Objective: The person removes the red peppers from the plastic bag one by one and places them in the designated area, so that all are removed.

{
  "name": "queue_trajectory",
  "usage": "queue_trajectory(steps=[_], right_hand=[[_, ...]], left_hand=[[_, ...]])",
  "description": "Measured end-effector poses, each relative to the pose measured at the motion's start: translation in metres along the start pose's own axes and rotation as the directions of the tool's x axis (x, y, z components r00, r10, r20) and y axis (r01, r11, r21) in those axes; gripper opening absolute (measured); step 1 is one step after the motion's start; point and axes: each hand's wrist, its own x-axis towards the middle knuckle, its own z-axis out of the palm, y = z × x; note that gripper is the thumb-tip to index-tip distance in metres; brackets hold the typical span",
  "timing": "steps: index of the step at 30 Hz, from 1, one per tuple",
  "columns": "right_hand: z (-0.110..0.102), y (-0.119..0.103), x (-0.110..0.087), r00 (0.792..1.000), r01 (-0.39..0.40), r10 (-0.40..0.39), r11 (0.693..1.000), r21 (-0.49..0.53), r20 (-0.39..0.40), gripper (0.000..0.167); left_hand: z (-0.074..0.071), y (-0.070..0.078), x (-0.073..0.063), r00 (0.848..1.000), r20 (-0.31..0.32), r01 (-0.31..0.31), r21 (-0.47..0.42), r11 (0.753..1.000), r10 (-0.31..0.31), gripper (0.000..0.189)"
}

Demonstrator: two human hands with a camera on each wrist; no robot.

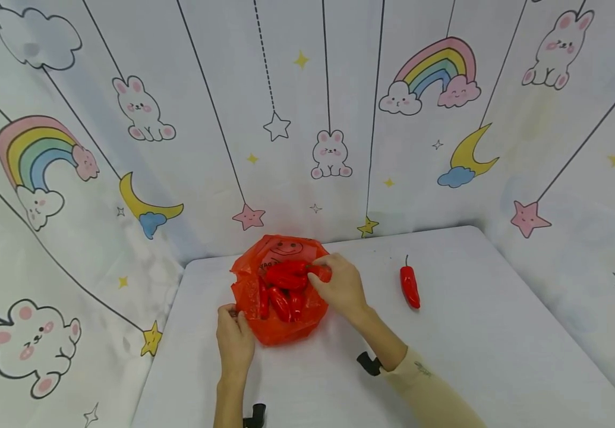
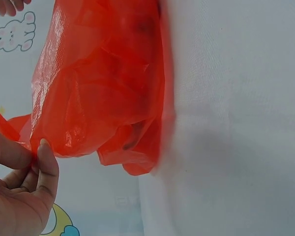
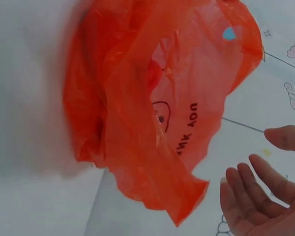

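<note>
A red plastic bag (image 1: 307, 327) stands on the table with its mouth open and several red chili peppers (image 1: 286, 279) showing inside. At the bag's left side, my left hand (image 1: 235, 339) pinches the rim between thumb and fingers; the left wrist view shows this hand (image 2: 24, 182) with the film drawn taut. My right hand (image 1: 341, 285) is at the right side of the mouth, over the peppers. In the right wrist view this hand (image 3: 265, 196) has its thumb and fingers spread apart with nothing between them, beside the bag (image 3: 132, 128).
One more red chili pepper (image 1: 410, 288) with a dark stem lies on the white table (image 1: 478, 333), right of the bag. A white cloth backdrop (image 1: 221, 53) printed with rabbits, stars and rainbows rises behind the table and along both sides.
</note>
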Motion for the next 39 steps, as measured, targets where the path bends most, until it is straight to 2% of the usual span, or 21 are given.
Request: queue_trajectory(steps=[11,21,39], right_hand=[[0.022,-0.003,0.000,0.996,0.038,-0.036,0.999,-0.026,0.078,0.031],[0.048,0.004,0.002,0.982,0.011,0.009,0.995,-0.104,0.188,0.036],[0.085,0.019,0.009,0.957,0.020,0.036,0.982,-0.190,0.286,0.048]], left_hand=[[-0.001,-0.002,-0.001,1.000,-0.014,-0.002,0.009,1.000,0.002,0.017],[0.001,-0.003,-0.003,1.000,-0.019,-0.018,0.002,1.000,0.018,0.017],[0.001,-0.006,-0.004,1.000,-0.031,0.002,-0.004,1.000,-0.002,0.018]])
